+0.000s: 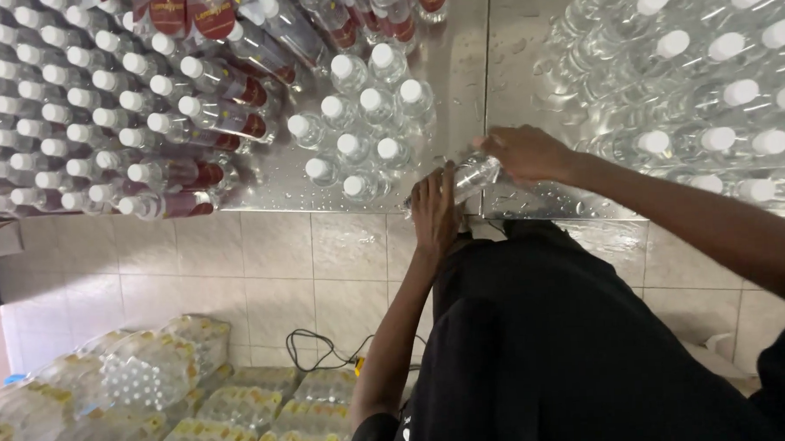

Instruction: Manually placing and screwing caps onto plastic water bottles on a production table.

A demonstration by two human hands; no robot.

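Lying on its side at the near edge of the steel counter (457, 70), a clear plastic bottle (471, 176) is caught between both hands. The right hand (525, 153) curls over its far end, fingers closed on it from above; the left hand (434, 212) presses against its near, left end, fingers bent around it. The bottle is smooth, transparent and unlabelled as far as can be seen.

Just left and far of the hands stands a small cluster of upright clear bottles (363, 117) with round white caps, touching one another. Farther left, many bottles with dark red labels (206, 105) lie stacked on their sides, caps pointing toward the viewer. On the right, well beyond the right hand, a dense block of white-capped bottles (718, 70) fills the counter. The counter is shiny sheet metal, beaded with water drops.

Below the counter is a wall of pale square tiles (272, 259), and at the lower left, shrink-wrapped packs of bottles (181, 393) are piled, glossy and crinkled. A black cable (314, 349) lies beside them.
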